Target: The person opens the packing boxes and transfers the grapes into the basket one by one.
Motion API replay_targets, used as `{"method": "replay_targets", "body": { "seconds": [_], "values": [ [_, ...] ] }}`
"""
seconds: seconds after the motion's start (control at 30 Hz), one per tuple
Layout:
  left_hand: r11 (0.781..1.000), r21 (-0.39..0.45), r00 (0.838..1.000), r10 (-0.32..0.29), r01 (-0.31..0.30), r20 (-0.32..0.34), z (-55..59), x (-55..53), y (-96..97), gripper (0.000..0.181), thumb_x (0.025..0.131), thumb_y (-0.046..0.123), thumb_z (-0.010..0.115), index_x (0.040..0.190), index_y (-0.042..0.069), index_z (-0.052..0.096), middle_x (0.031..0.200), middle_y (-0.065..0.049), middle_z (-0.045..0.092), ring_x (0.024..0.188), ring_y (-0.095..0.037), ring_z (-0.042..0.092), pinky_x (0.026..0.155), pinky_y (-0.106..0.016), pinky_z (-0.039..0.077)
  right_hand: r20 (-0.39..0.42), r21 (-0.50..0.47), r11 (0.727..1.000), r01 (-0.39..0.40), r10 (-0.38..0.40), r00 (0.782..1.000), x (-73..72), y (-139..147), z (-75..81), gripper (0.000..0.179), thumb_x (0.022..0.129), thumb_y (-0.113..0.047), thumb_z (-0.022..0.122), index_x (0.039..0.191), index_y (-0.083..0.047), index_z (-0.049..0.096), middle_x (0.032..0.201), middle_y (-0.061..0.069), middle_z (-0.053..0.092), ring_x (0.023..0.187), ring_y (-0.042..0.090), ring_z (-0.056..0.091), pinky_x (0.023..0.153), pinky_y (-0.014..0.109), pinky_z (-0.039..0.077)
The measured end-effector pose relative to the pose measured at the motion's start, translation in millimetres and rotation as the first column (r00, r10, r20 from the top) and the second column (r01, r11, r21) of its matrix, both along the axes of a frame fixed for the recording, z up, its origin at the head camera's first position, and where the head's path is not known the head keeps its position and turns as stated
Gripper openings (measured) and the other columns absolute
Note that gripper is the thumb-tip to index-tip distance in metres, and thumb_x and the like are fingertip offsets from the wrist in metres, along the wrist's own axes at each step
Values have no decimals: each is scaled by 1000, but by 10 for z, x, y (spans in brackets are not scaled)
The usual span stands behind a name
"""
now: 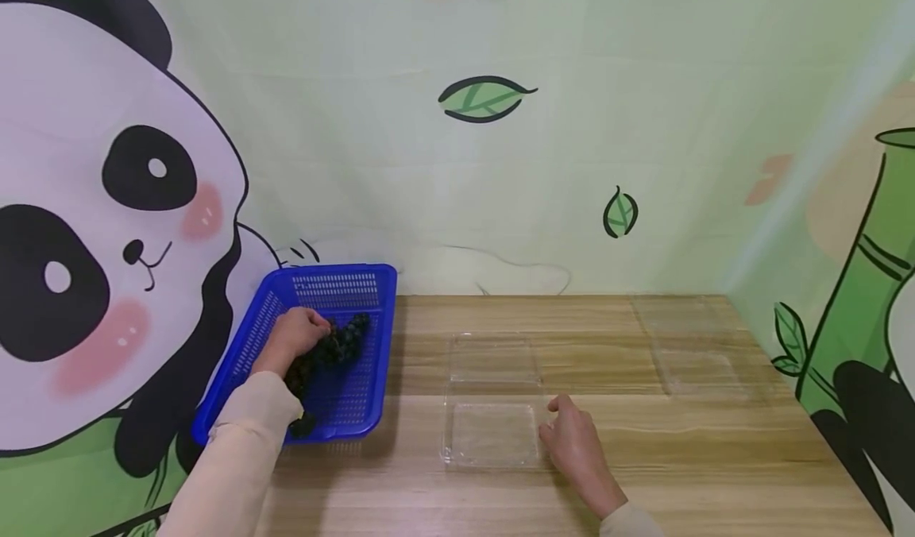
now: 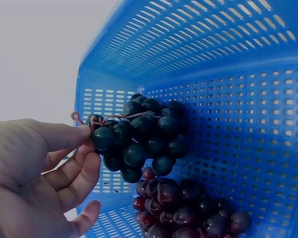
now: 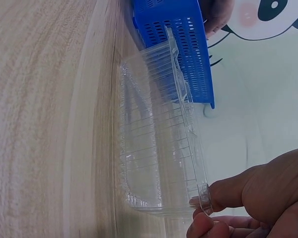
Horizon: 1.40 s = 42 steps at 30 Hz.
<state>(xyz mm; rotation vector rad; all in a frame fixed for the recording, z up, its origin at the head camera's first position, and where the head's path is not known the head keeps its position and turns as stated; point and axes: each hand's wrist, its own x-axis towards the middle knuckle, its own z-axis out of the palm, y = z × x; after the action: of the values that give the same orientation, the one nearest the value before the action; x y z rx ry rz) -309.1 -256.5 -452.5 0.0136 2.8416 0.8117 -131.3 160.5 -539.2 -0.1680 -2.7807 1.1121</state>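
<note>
My left hand (image 1: 296,334) reaches into a blue plastic basket (image 1: 389,346). In the left wrist view, its thumb and forefinger pinch the stem end of a bunch of dark, nearly black grapes (image 2: 139,141). Below that bunch, a bunch of dark red grapes (image 2: 176,210) lies in the basket. At the middle of the table stands an opened clear plastic box (image 1: 493,434). My right hand (image 1: 575,450) is at the box's right side. Its thumb and fingers pinch the box's rim at a corner, as the right wrist view shows.
Another clear plastic box (image 1: 700,370) lies farther right on the wooden table (image 1: 586,330). Behind the table hangs a backdrop (image 1: 343,124) printed with pandas, leaves and bamboo. The basket stands at the table's left side.
</note>
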Motion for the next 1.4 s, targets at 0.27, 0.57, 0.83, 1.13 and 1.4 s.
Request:
{"method": "replay_targets", "body": {
  "seconds": [0.27, 0.57, 0.83, 1.13, 1.4],
  "values": [
    [996, -56, 997, -73, 75, 37, -18, 90, -13, 17, 98, 11, 65, 101, -2, 75, 117, -23, 70, 110, -44, 62, 88, -53, 52, 13, 7, 1000, 7, -7, 1000, -6, 1, -25, 27, 83, 5, 67, 109, 11, 62, 65, 2, 55, 56, 15, 49, 51, 32, 42],
    [984, -57, 984, -166, 169, 58, 5, 171, -17, 9, 95, 7, 69, 96, 0, 74, 101, -16, 71, 93, -32, 64, 83, -50, 53, 8, 10, 1000, 1, -1, 1000, -7, 5, -19, 28, 83, 4, 68, 109, 12, 62, 66, 3, 56, 57, 15, 49, 51, 33, 43],
    [961, -84, 964, -256, 262, 77, -4, 256, 24, 4, 93, 4, 70, 91, 2, 72, 94, -11, 69, 86, -27, 61, 78, -46, 53, -1, 12, 1000, 0, 0, 1000, -6, 6, -13, 30, 82, 6, 67, 110, 13, 62, 65, 3, 57, 56, 14, 49, 50, 32, 43],
    [949, -116, 954, -283, 293, 93, -89, 339, 51, 3, 93, 2, 72, 91, 4, 73, 92, -6, 69, 84, -24, 61, 77, -45, 54, -10, 16, 1000, -2, 3, 1000, -10, 4, -19, 29, 80, 5, 68, 108, 13, 62, 65, 3, 58, 56, 16, 50, 51, 33, 44],
    [941, -164, 955, -285, 295, 84, -149, 430, 107, 5, 91, 1, 74, 95, 0, 75, 92, -8, 71, 81, -24, 64, 77, -47, 57, 0, 17, 1000, -1, 1, 1000, -9, -12, -8, 30, 81, 4, 69, 109, 12, 62, 65, 3, 57, 57, 16, 50, 50, 34, 44]
  ]
}}
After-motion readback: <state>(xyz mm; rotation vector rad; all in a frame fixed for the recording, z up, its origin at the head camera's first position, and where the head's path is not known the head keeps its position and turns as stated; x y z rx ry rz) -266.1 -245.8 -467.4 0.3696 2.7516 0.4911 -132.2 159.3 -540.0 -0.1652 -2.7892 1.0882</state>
